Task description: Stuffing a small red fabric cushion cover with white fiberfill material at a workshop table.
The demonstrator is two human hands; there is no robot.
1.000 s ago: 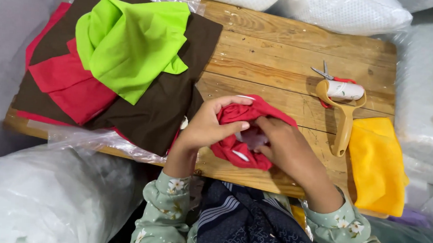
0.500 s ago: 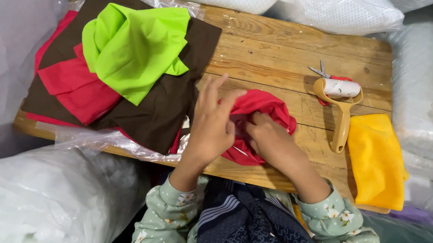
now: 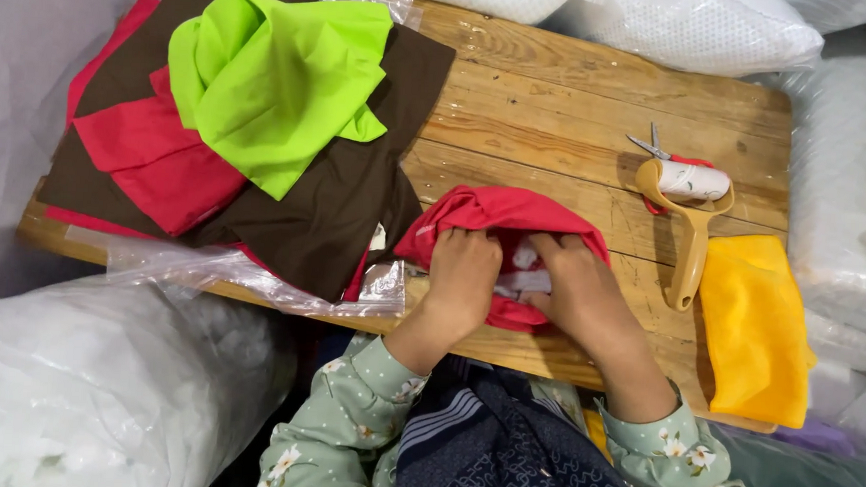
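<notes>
- Both hands are buried in a bunched red cloth (image 3: pixel 500 218) near the front edge of the wooden table (image 3: pixel 582 102).
- Left hand (image 3: pixel 463 275) has its fingers curled down into the red fabric, gripping the fold.
- Right hand (image 3: pixel 579 288) is curled too, fingertips tucked under the cloth's edge right by a bit of white stuffing (image 3: pixel 524 269) poking out of the opening, so the cloth works like a pouch with white fill inside.
- Left of it: a pile with a lime green cloth (image 3: pixel 273 73) on top of brown fabric (image 3: pixel 346 198) and more red pieces (image 3: pixel 147 161).
- Right side: lint roller (image 3: pixel 694 204), small scissors (image 3: pixel 649 144) just behind it, folded yellow cloth (image 3: pixel 756 329).
- Clear plastic bags of white filling (image 3: pixel 93 393) sit around the table.
</notes>
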